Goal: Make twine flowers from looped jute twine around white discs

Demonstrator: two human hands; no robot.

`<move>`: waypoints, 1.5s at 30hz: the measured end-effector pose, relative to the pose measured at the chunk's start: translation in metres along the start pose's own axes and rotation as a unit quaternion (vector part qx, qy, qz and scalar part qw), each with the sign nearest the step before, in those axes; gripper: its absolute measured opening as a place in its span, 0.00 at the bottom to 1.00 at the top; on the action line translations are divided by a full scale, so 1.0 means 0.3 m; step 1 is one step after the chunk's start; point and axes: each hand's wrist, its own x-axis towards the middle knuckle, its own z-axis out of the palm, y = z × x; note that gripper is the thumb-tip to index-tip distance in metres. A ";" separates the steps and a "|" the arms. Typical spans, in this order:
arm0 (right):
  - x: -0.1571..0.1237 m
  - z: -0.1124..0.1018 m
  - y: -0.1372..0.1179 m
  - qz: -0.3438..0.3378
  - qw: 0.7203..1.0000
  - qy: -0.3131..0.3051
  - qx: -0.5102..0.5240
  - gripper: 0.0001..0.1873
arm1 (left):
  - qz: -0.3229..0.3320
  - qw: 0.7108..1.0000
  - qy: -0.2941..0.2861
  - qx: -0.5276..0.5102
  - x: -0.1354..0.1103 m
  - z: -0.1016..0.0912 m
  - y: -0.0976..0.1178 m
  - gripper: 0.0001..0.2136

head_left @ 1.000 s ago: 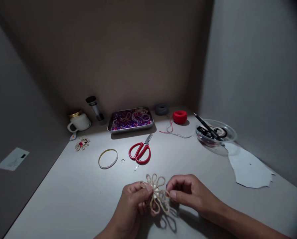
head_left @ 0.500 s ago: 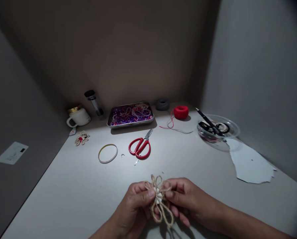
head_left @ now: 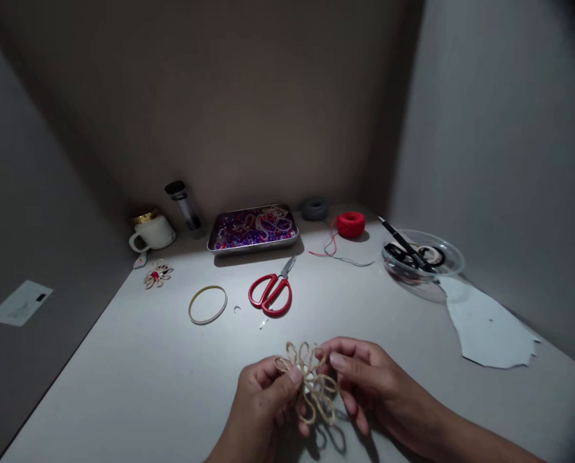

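A flower made of looped jute twine is held just above the white table near its front edge. My left hand pinches the flower's middle from the left, thumb on top. From the right, my right hand grips the same flower with thumb and forefinger, its other fingers curled below. Both hands are closed on it.
Red scissors, a yellow ring and a second small twine flower lie further back. A metal tray of beads, a white mug, red thread, a glass dish and white paper stand along the back and right.
My right hand has closed in on the flower's middle and the flower has turned a little in my fingers. The view has shifted slightly.
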 end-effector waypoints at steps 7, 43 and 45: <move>0.002 0.000 0.004 0.026 0.999 0.008 -0.020 0.16 | 0.006 0.997 -0.056 0.048 0.006 -0.016 -0.007 0.13; -0.014 0.017 -0.007 -0.014 0.989 0.012 -0.148 0.20 | -0.006 0.976 -0.043 0.214 -0.007 0.015 0.009 0.18; -0.014 0.021 -0.015 -0.012 0.988 0.018 -0.156 0.20 | -0.012 0.974 -0.051 0.221 -0.011 0.017 0.020 0.17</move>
